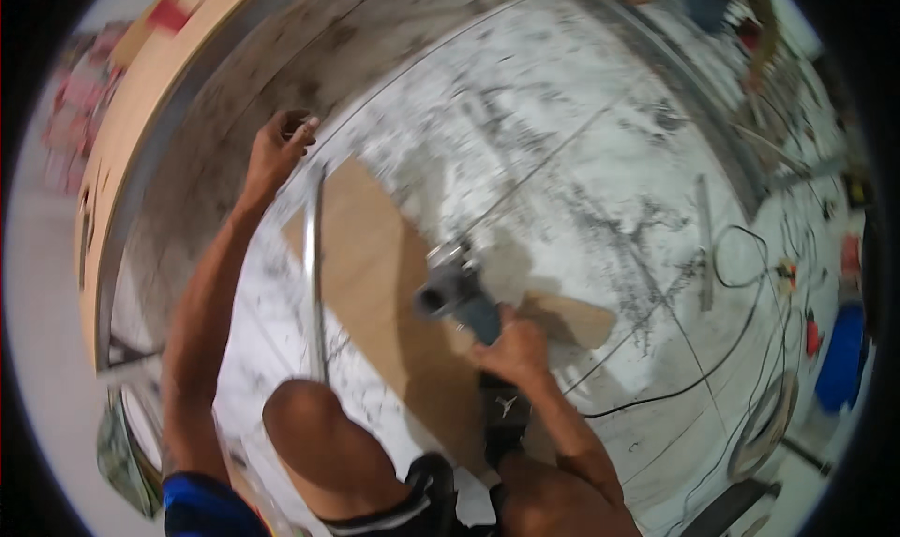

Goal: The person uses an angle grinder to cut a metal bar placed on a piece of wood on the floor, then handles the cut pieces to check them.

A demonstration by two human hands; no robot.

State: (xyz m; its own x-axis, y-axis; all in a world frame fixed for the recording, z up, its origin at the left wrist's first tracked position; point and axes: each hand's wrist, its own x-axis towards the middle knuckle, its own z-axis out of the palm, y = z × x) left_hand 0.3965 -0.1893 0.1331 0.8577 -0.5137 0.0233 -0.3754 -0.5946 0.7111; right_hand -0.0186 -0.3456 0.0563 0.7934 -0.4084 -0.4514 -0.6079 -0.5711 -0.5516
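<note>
No words or numbers can be read; a small white emblem [506,406] stands on the black shoe [493,395], its outline too blurred to identify.

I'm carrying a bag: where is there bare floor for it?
Between the brown board and the upper-right metal beam, smudged floor lies bare; so does the patch between the thin metal strip and small wooden piece. Crowded: far right, with cables, and around the power tool in the right hand.

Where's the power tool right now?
In the head view, near the middle, the power tool is in the right hand, overlapping the right edge of the brown board in the picture.
</note>
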